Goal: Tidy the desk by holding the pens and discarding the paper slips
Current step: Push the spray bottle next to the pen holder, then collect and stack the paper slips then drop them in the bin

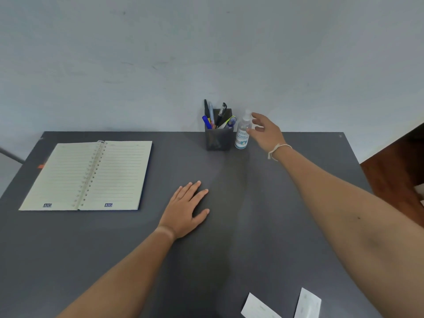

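Several pens [216,117] stand upright in a dark square holder [219,140] at the desk's far edge. Two white paper slips lie at the near edge, one [258,307] left of the other [307,304]. My right hand [267,131] hovers open beside a clear hand sanitizer bottle [242,134], fingers spread just right of its top and holding nothing. My left hand [187,208] rests flat, palm down, on the desk's middle, fingers apart and empty.
An open spiral notebook [91,175] with lined pages lies at the left of the grey desk [229,249]. A pale wall rises right behind the desk. Brown wooden furniture [399,171] stands past the desk's right edge.
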